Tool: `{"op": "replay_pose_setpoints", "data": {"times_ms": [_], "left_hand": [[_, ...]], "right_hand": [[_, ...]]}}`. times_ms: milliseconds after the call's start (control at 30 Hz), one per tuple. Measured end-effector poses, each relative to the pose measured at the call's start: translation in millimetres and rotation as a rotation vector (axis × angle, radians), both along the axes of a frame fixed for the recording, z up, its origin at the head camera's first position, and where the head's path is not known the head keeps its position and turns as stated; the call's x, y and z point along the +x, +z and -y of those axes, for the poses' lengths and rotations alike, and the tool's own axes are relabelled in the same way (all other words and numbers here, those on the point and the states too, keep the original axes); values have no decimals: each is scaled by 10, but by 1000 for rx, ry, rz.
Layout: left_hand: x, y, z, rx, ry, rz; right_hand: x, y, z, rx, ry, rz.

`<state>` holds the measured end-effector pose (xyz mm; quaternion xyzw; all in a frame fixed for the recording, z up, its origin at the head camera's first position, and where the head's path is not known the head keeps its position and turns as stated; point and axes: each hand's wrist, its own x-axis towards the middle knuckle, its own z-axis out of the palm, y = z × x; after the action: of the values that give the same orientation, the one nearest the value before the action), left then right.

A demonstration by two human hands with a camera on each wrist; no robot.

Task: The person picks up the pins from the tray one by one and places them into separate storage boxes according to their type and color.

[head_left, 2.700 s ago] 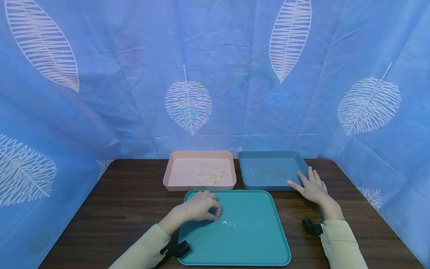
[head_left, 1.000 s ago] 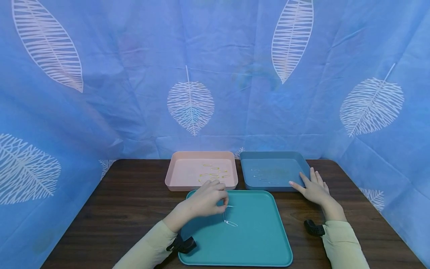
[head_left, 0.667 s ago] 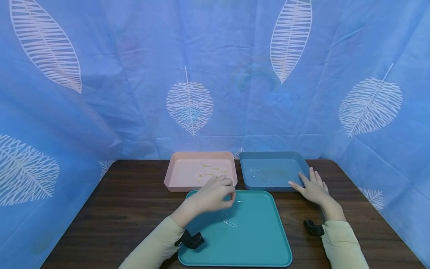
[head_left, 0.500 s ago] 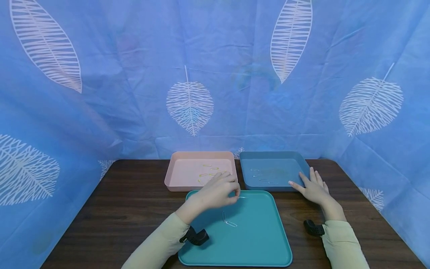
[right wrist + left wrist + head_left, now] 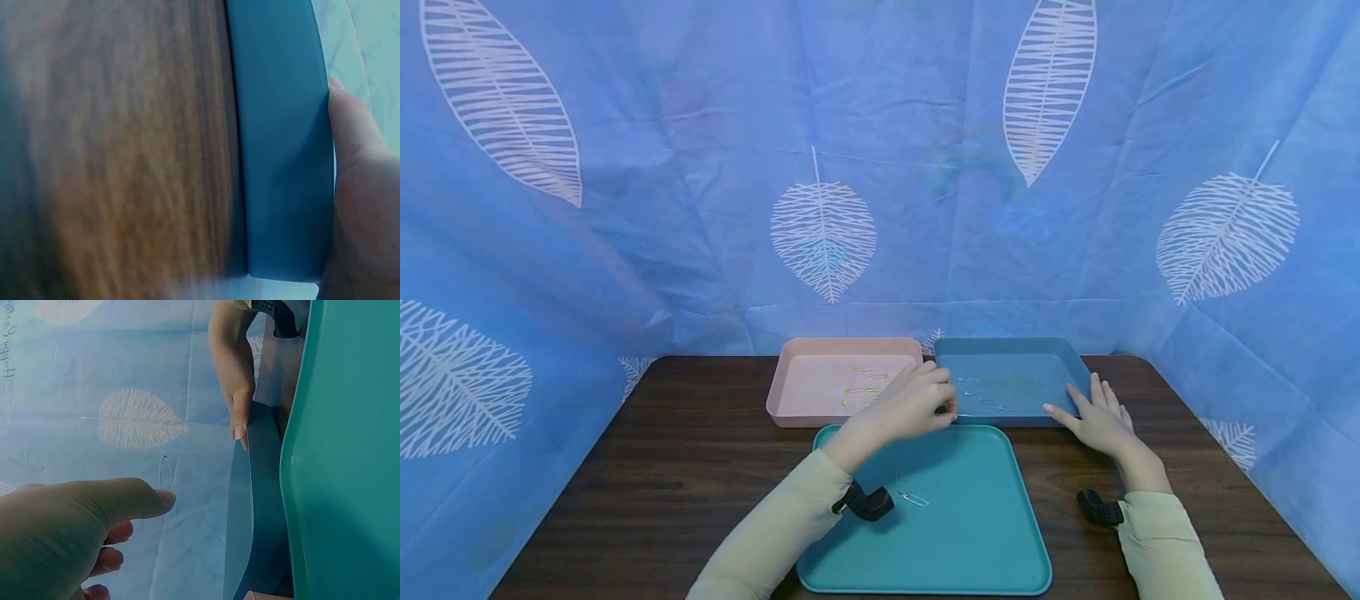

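Note:
My left hand [image 5: 913, 402] pinches a silver safety pin [image 5: 165, 472] between thumb and fingers, close over the front left corner of the blue tray [image 5: 1022, 367]. The pin points away from the thumb tip in the left wrist view. My right hand [image 5: 1101, 425] lies with spread fingers at the right front corner of the blue tray, its thumb [image 5: 353, 125] at the rim. Silver safety pins [image 5: 914, 500] lie on the teal tray [image 5: 955, 550], below the left hand. Several more silver safety pins [image 5: 997, 406] are inside the blue tray.
A pink tray [image 5: 805, 408] with several gold safety pins [image 5: 861, 369] stands left of the blue one, partly hidden by the left hand. All three trays are on a dark wooden table [image 5: 647, 467]. Blue leaf-print cloth [image 5: 715, 208] hangs behind and at both sides.
My left hand has picked a silver safety pin up from the teal tray and carried it away from me and right, to the blue tray's front edge. The right hand has stayed in place.

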<state>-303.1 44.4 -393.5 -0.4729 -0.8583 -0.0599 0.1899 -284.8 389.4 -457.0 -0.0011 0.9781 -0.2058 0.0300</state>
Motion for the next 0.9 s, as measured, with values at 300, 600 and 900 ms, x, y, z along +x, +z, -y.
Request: {"op": "replay_pose_setpoints", "data": {"times_ms": [300, 600, 900], "left_hand": [[-152, 35, -156, -7, 20, 38], [-335, -6, -315, -13, 56, 105], [-472, -69, -433, 21, 71, 158]], "right_hand": [[-3, -11, -21, 4, 2, 0], [-1, -17, -20, 2, -8, 4], [-3, -16, -20, 1, -5, 2]]}}
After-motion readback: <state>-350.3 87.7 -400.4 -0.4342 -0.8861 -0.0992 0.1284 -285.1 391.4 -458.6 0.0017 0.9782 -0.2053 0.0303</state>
